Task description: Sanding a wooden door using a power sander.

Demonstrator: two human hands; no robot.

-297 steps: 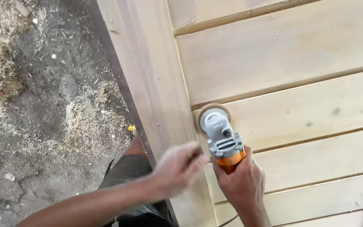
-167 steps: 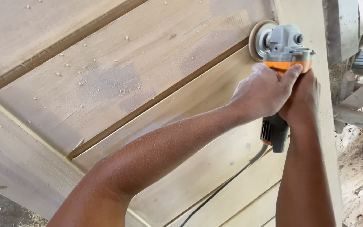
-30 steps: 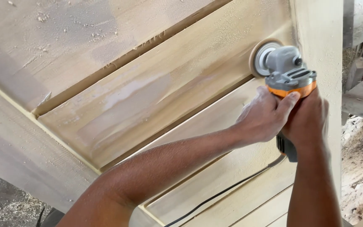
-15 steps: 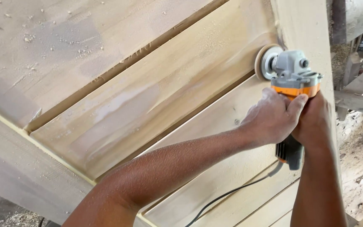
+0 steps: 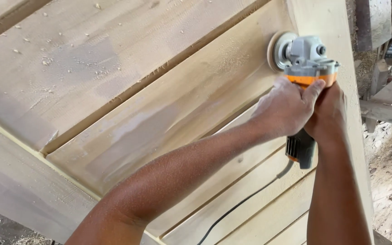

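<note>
left hand (image 5: pixel 284 109), right hand (image 5: pixel 327 111), both gripping grinder (image 5: pixel 306 59)

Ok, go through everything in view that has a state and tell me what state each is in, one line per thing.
Grey and orange angle grinder: gripped in both hands, sanding disc against the wood.
Left hand: closed around the grinder body.
Right hand: closed around the grinder handle.
Pale slatted wooden panel: dusty, with a lighter sanded streak.
Black power cord: attached, lying slack across the slats.

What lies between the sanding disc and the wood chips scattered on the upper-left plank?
In the head view, only bare wood: the pale sanded plank by the sanding disc, then a dark groove, then the upper plank with the wood chips.
</note>
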